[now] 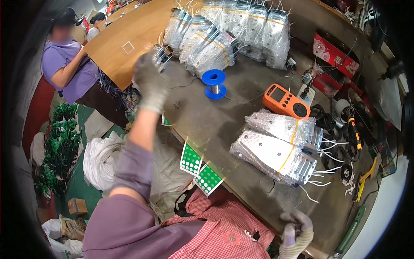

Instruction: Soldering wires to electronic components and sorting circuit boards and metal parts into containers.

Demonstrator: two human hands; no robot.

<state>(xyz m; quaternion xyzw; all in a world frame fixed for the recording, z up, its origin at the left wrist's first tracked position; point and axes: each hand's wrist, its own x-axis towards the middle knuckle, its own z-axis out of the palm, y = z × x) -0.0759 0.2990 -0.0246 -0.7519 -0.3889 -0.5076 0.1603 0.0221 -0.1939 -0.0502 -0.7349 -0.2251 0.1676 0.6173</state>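
Note:
At the table's far left side, my gloved left hand (pixel 151 84) is closed around a small bundle of metal-ended parts (pixel 161 58) with white wires. The fingers are blurred, and the hand hides most of that bundle. My right hand (pixel 296 235), also gloved, is low at the near table edge, its fingers loosely bent and apart, with nothing visible in them. Two bubble-wrapped bundles (pixel 276 151) with yellow bands and white wires lie beyond it. Many similar wrapped bundles (pixel 228 32) stand along the back of the table.
A blue wire spool (pixel 214 84) and an orange meter (pixel 286 101) are on the dark table (pixel 194 125). Green sticker sheets (pixel 208 178) hang over its near edge. A soldering iron (pixel 354 134) and red bins (pixel 334 54) are at right. Another person (pixel 71 64) stands at far left.

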